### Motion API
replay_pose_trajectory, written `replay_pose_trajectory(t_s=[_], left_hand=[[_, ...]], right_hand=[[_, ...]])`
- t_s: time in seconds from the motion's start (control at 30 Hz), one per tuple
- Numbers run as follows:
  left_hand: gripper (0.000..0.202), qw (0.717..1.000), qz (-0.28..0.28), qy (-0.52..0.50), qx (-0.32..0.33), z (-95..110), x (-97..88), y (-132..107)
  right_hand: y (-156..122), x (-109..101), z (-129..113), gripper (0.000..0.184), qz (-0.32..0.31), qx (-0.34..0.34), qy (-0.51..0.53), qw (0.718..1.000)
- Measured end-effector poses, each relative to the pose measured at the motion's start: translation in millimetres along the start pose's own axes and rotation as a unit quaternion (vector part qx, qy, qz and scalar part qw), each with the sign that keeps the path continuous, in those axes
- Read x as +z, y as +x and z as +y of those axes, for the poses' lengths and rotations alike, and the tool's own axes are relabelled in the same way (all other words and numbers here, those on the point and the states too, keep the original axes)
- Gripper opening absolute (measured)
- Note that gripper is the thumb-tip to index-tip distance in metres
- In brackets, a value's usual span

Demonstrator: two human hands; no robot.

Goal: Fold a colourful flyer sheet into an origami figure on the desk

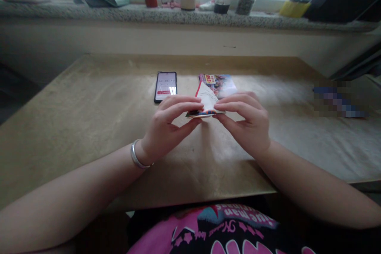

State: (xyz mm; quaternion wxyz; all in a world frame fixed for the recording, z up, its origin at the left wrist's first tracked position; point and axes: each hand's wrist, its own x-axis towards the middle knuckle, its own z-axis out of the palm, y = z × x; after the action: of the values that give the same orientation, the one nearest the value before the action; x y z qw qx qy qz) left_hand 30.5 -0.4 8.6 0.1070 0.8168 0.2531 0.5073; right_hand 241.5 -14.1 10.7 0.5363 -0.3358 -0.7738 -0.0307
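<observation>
A folded piece of printed paper [206, 101] is held just above the wooden table [89, 127], its white pointed flap sticking up. My left hand [168, 125] pinches its left end with thumb and fingers; a silver bangle circles that wrist. My right hand [247, 121] pinches the right end the same way. Behind the fold lies a colourful flyer [222, 83] flat on the table.
A phone [165, 86] with a lit screen lies left of the flyer. A blurred-out object [339, 99] sits at the table's right. The window sill [178, 14] behind holds a red cup, bottles, jars and a green case.
</observation>
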Motion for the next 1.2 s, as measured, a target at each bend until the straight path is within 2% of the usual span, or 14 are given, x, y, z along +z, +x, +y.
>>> replay_pose_trajectory(t_s=[0.23, 0.4, 0.6, 0.83, 1.03, 1.2], left_hand=[[0.017, 1.0, -0.013, -0.004, -0.027, -1.2, 2.6, -0.3], [0.029, 0.998, -0.034, -0.04, -0.042, -6.7, 5.9, -3.8], [0.009, 0.996, -0.045, -0.045, -0.064, -9.2, 7.6, -6.7], [0.006, 0.998, -0.026, 0.044, -0.021, -11.2, 8.8, -6.4], [0.004, 1.0, -0.018, 0.024, -0.009, -8.8, 9.2, -6.4], [0.004, 0.999, -0.034, -0.007, -0.006, -7.1, 7.8, -5.5]], right_hand=[[-1.0, 3.0, 0.5, 0.007, -0.032, 0.0, 0.031, 0.999], [-1.4, 3.1, -2.4, 0.01, -0.047, 0.012, 0.044, 0.998], [-2.7, 5.9, -2.8, 0.006, -0.065, 0.004, 0.06, 0.996], [-3.8, 7.3, -3.8, 0.006, -0.072, 0.023, 0.089, 0.993], [-2.8, 7.4, -5.0, 0.003, -0.063, 0.066, 0.112, 0.989], [-3.2, 7.1, -4.6, 0.005, -0.068, 0.064, 0.137, 0.986]])
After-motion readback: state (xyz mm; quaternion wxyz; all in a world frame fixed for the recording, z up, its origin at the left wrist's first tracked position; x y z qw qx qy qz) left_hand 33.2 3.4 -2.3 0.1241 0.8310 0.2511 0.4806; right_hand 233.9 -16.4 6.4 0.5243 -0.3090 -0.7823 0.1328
